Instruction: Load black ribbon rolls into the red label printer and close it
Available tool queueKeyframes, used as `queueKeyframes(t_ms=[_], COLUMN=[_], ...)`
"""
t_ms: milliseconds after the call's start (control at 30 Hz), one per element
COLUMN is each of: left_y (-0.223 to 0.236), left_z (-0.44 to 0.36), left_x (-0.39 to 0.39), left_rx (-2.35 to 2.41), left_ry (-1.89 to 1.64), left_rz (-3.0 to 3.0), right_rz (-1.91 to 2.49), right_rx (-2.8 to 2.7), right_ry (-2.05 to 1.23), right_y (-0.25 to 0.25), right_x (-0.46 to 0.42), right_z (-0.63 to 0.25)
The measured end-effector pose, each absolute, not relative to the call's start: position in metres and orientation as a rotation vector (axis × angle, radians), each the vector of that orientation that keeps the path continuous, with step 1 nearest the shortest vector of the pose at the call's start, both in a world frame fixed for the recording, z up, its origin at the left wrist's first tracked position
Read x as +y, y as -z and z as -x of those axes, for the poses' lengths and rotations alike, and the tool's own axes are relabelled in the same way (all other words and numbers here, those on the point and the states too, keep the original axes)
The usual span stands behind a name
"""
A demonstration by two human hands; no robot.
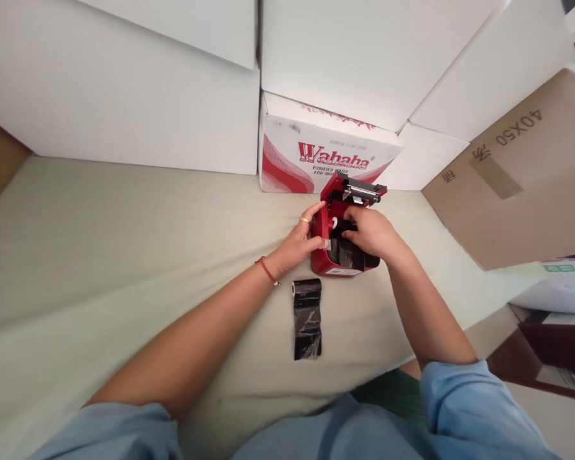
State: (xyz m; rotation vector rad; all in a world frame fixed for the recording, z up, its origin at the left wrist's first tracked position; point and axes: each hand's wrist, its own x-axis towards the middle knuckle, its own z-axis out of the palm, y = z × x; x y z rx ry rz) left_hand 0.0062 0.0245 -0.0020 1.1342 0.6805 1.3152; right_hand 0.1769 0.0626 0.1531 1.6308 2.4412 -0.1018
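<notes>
A red label printer (320, 259) stands on the pale green cloth with its lid (357, 190) raised. My left hand (301, 237) grips the printer's left side, thumb at the front edge and fingers farther back. Inside the printer, my right hand (371, 233) has its thumb and fingers closed around part of a black ribbon (349, 254); the fingertips are partly hidden. A white roll end (334, 222) shows near the printer's left wall. Just in front of the printer lies a second black ribbon roll (307, 319), partly unrolled toward me and creased.
Behind the printer stands a white and red Wahaha water carton (287, 150), close to the raised lid. Large white boxes (148, 96) line the back. A brown cardboard box (522, 172) leans at the right. The pale green cloth (100, 255) stretches out to the left.
</notes>
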Motion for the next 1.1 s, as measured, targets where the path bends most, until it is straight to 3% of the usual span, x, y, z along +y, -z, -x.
queueKeyframes(t_ms=[100,233,367,667,867,1000,1100], left_y=[-0.001,-0.002,0.002,0.009,0.008,0.004,0.003], left_z=[-0.006,-0.004,-0.003,-0.004,-0.004,-0.005,-0.005], left_x=[0.023,0.023,0.026,0.03,0.03,0.026,0.025], left_rx=[0.698,0.68,0.668,0.656,0.674,0.661,0.665], left_ry=[-1.317,-1.311,-1.312,-1.34,-1.352,-1.332,-1.333], left_rz=[-1.133,-1.148,-1.192,-1.242,-1.237,-1.215,-1.2], right_rz=[-1.815,-1.815,-1.503,-1.396,-1.341,-1.298,-1.288], right_rx=[2.594,2.648,2.593,2.458,2.824,2.771,2.673], right_ry=[0.422,1.14,1.362,0.929,0.747,0.417,0.352], right_y=[-0.162,-0.196,-0.22,-0.138,-0.114,-0.095,-0.088], right_x=[0.044,0.001,-0.031,-0.049,-0.065,-0.065,-0.061], right_z=[-0.199,-0.248,-0.298,-0.279,-0.218,-0.175,-0.162])
